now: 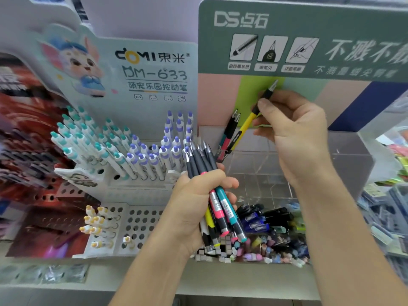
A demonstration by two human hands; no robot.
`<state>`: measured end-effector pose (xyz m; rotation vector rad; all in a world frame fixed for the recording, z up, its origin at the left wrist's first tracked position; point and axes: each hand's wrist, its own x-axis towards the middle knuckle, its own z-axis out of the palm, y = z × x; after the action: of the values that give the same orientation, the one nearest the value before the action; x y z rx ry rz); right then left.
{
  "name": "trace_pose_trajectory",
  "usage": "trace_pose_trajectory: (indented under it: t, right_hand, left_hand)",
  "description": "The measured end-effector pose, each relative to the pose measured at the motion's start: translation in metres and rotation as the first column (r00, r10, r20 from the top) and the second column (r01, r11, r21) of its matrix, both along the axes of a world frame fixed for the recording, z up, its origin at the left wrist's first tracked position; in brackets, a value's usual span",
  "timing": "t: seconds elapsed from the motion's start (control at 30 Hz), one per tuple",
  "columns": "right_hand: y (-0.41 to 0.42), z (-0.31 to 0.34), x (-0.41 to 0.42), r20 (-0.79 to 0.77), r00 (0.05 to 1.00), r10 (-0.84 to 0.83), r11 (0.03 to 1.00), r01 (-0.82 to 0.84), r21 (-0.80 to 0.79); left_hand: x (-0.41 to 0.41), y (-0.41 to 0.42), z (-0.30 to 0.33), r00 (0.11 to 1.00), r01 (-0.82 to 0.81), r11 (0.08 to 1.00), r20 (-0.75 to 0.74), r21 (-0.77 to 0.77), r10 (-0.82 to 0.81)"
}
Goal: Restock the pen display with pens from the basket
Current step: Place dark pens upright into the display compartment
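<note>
Pinching, right hand: right hand has a yellow pen nipped between thumb and fingertips at its black grip, up against the display's green backing.
Left hand: left hand wraps a bundle of pens in a full fist, fingers curled round the barrels, just in front of the clear bins.
Pen display: clear acrylic display, divided into compartments; two pens already lean in the back-left compartment, and the yellow pen's lower end dips in right beside them.
Neighbours: white pegboard rack to the left, packed with teal-capped pens and purple-capped pens, plus a few yellow-capped pens lower down.
In the way: the fistful of pens sits between the camera and the display's front-left bins; below it lies a heap of loose dark and blue pens and small pastel items.
Writing: left card reads "DOMI 東米", "DM-633", with a cartoon rabbit; green header reads "DS 点石", three small pictograms beneath it, the rest of its characters too blurred to read.
Yellow pen axis: a steep diagonal, silver tip up and to the right, clicker end down and left into the bin.
Bundle axis: near upright, grey grips and tips up, coloured barrels (pink, teal, yellow) hanging below the fist.
</note>
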<state>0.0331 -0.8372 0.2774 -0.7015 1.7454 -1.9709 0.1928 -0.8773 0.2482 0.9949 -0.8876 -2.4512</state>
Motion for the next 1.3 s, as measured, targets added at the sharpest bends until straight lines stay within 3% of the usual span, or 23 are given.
trace_pose_trajectory:
  t: [0.27, 0.37, 0.53, 0.8, 0.87, 0.97, 1.1, 1.3]
  right_hand:
    - [-0.005, -0.001, 0.012, -0.322, 0.945, -0.051, 0.994, 0.018, -0.104]
    - [-0.01, -0.006, 0.009, -0.516, 0.856, -0.016, 0.999, 0.031, 0.021]
    - [-0.018, -0.033, 0.008, -0.504, 0.861, 0.072, 0.967, 0.063, 0.246]
    - [-0.006, -0.022, 0.019, -0.528, 0.848, -0.045, 0.943, 0.211, 0.257]
    - [0.011, -0.009, 0.024, -0.442, 0.894, 0.072, 0.915, 0.117, 0.385]
    - [0.029, 0.006, 0.031, -0.058, 0.919, 0.39, 0.76, -0.286, 0.584]
    - [0.03, 0.002, 0.021, 0.082, 0.912, 0.403, 0.733, -0.375, 0.568]
    - [0.03, 0.0, 0.01, 0.3, 0.844, 0.445, 0.68, -0.536, 0.5]
  left_hand:
    - [0.006, 0.002, 0.0, 0.999, 0.023, 0.999, -0.044, 0.032, -0.022]
    - [0.007, 0.003, 0.001, 0.998, 0.024, 0.998, -0.052, 0.052, -0.021]
    - [0.005, 0.004, 0.0, 0.999, -0.004, 0.999, -0.047, 0.049, 0.006]
    - [-0.001, 0.007, -0.003, 0.999, -0.04, 0.998, 0.036, 0.048, 0.038]
    - [-0.005, 0.007, -0.004, 0.996, -0.054, 0.998, 0.071, 0.01, 0.054]
    - [-0.016, 0.009, -0.004, 0.993, -0.06, 0.986, 0.088, -0.157, 0.075]
    - [-0.025, 0.009, -0.002, 0.985, -0.03, 0.937, 0.151, -0.348, 0.087]
    - [-0.025, 0.008, 0.009, 0.993, 0.05, 0.958, 0.117, -0.282, -0.018]
